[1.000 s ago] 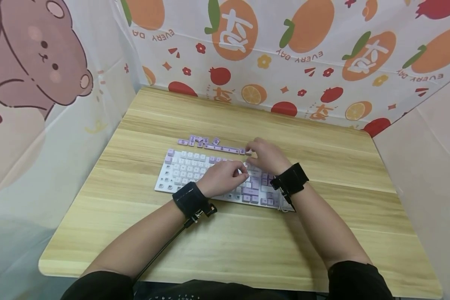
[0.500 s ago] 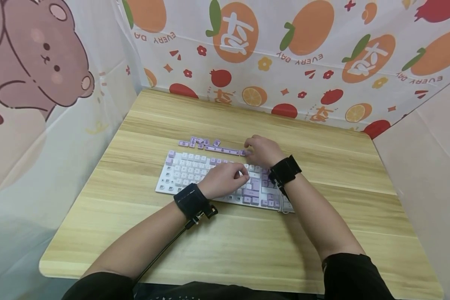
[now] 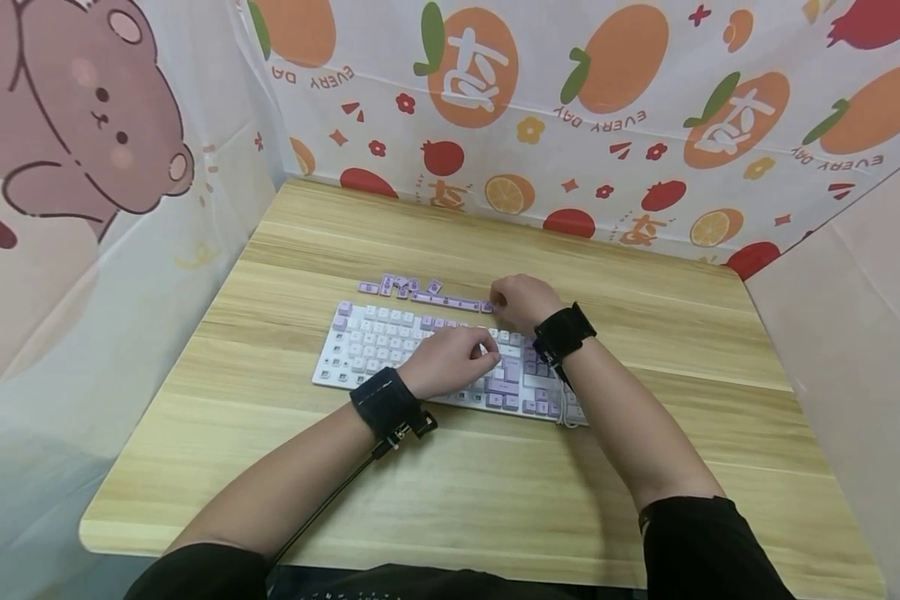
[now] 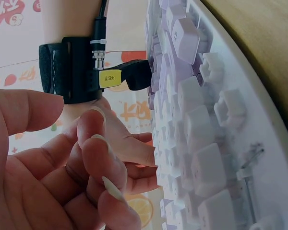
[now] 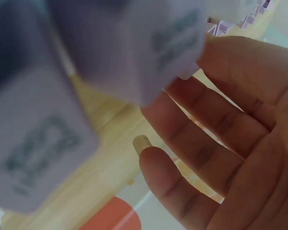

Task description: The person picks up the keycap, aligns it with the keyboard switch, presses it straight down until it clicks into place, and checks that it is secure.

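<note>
A white keyboard point(image 3: 371, 337) with white and lilac keycaps lies on the table. Bare switches point(image 4: 229, 108) show along its near edge. My left hand point(image 3: 450, 360) is over its middle, fingers loosely curled, with nothing between thumb and fingertips in the left wrist view. Behind the keyboard, loose lilac keycaps lie in a rough row, including a long spacebar point(image 3: 446, 301). My right hand point(image 3: 527, 302) is at the row's right end, beside a small keycap point(image 3: 487, 307). Blurred keys point(image 5: 134, 48) partly hide its fingertips; I cannot tell whether they pinch a keycap.
The wooden table point(image 3: 450, 492) reaches back to a fruit-printed curtain point(image 3: 540, 150). A coiled white cable point(image 3: 566, 410) lies at the keyboard's right end. Each wrist wears a black camera band point(image 3: 564, 332).
My right hand has shifted slightly left and its fingers have curled down at the row's end, covering the last small keycap there. The left hand has stayed in place over the keyboard.
</note>
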Demonstrator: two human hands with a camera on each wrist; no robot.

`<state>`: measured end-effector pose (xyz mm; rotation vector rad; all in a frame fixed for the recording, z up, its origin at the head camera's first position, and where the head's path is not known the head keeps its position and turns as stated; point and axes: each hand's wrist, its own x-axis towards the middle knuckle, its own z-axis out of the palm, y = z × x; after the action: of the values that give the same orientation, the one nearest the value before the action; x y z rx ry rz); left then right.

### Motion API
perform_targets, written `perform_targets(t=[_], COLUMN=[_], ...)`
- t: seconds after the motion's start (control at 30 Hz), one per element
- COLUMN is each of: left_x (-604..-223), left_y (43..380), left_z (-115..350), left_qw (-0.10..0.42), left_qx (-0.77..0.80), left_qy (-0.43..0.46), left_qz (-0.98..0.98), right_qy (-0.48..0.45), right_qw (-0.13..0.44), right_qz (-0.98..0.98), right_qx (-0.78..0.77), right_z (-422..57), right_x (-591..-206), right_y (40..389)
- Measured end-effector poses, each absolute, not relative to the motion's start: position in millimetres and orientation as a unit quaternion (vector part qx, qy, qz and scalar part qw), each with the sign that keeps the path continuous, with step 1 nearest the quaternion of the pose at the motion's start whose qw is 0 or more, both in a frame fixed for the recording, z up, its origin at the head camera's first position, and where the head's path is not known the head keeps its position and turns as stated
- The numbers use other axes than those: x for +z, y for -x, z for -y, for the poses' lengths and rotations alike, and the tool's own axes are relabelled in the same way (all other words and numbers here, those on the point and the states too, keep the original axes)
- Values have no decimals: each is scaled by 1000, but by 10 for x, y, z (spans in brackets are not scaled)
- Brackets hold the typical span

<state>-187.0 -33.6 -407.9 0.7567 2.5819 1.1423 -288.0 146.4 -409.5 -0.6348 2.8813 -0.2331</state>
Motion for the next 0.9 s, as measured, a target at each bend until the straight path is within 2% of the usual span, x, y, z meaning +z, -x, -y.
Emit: perform_targets(t=[0.33,0.57,0.77,0.9], left_x=[-4053,-4047,-4063,-4078], left_y=[1855,1870,1880,1883], left_z=[343,343,354,371], left_qw=[109,98,98,86], left_qx=[385,382,396,414], left_qy=[-252,-248,-235,-215], left_qz=[-881,-885,-882,-880], right_qy=[211,206,238,225], right_qw=[108,144,139,134], right_qz=[-966,-942,-905,-880], right_qx=[-105,-222,-323,-397], right_z=[-1507,-1611,-1689,-1717], right_x=[-4079,-4005,-3986,-4011], right_y=[2894,2844,2732,2641])
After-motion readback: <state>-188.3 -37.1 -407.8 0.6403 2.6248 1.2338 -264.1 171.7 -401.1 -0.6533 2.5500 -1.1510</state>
